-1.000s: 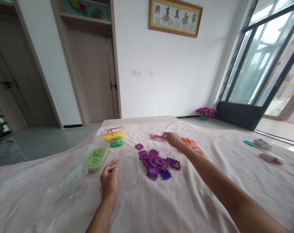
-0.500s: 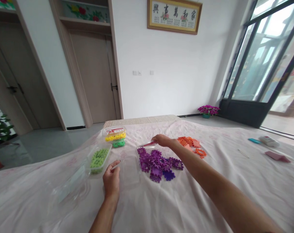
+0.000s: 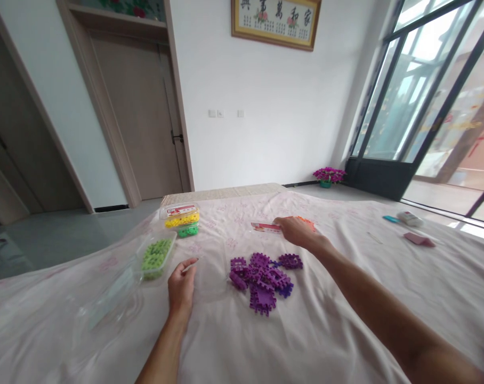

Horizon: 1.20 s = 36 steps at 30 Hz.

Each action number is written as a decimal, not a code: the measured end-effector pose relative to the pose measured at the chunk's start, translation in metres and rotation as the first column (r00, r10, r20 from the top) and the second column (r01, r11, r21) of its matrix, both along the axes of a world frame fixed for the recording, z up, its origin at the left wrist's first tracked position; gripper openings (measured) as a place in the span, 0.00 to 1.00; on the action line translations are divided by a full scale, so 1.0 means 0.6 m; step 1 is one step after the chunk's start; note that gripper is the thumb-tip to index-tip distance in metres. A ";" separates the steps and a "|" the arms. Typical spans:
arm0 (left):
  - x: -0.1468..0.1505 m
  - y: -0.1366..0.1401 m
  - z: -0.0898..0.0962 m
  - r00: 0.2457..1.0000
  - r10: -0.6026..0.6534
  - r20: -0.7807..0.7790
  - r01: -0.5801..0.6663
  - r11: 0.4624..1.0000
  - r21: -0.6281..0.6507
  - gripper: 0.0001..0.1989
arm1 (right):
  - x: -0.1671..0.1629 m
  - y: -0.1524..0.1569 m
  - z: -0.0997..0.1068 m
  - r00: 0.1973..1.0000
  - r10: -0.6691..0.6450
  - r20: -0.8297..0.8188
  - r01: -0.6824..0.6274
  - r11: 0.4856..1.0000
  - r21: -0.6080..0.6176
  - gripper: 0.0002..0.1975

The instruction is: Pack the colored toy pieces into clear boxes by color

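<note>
My left hand [image 3: 182,285] pinches the near left edge of a clear plastic box [image 3: 212,274] that lies on the cloth. My right hand [image 3: 297,231] is stretched out farther forward, closed on a clear plastic lid with a red and white label [image 3: 266,228]. Right of the box, a loose heap of purple interlocking toy pieces [image 3: 263,296] lies on the cloth, a few blue-violet pieces [image 3: 285,289] among them. Orange pieces [image 3: 307,222] show just behind my right hand, which partly covers them.
Left of my left hand stands a box of light green pieces [image 3: 157,258]. Behind it, a box of yellow pieces [image 3: 182,220] sits on one with green pieces [image 3: 188,230]. Clear packaging [image 3: 110,301] lies at near left. A pink cloth [image 3: 419,239] lies far right.
My right hand has moved right with the labelled lid, away from the purple heap and in front of the orange pieces. The view has turned slightly right. My left hand keeps its pinch.
</note>
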State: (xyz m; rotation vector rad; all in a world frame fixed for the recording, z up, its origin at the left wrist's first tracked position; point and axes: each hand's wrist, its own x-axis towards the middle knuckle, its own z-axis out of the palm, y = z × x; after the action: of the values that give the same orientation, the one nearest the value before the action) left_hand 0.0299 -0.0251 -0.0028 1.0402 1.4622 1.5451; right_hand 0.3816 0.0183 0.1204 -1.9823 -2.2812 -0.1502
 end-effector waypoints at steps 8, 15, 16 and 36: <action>-0.001 -0.004 -0.006 0.995 -0.094 -0.017 0.094 0.996 -0.003 0.20 | 0.015 -0.113 -0.045 0.992 -0.112 0.066 0.113 0.994 -0.012 0.13; -0.018 -0.014 0.018 0.986 -0.161 0.031 0.163 0.985 -0.059 0.21 | 0.019 -0.121 -0.039 0.921 -0.017 -0.388 -0.018 0.996 -0.086 0.16; -0.022 -0.016 0.021 0.988 -0.154 0.030 0.156 0.985 -0.069 0.21 | 0.024 -0.108 -0.041 0.866 -0.051 -0.497 0.003 0.995 -0.098 0.16; -0.036 0.012 -0.001 0.956 -0.251 0.152 0.249 0.968 0.035 0.28 | -0.142 -0.003 -0.114 0.760 0.272 -0.590 -0.384 0.921 -0.070 0.12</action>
State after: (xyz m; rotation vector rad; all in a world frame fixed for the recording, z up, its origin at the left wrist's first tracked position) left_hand 0.0080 -0.0182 -0.0035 1.0449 1.1661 1.4227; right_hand 0.2964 0.0163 0.0517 -1.3738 -2.2191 0.6331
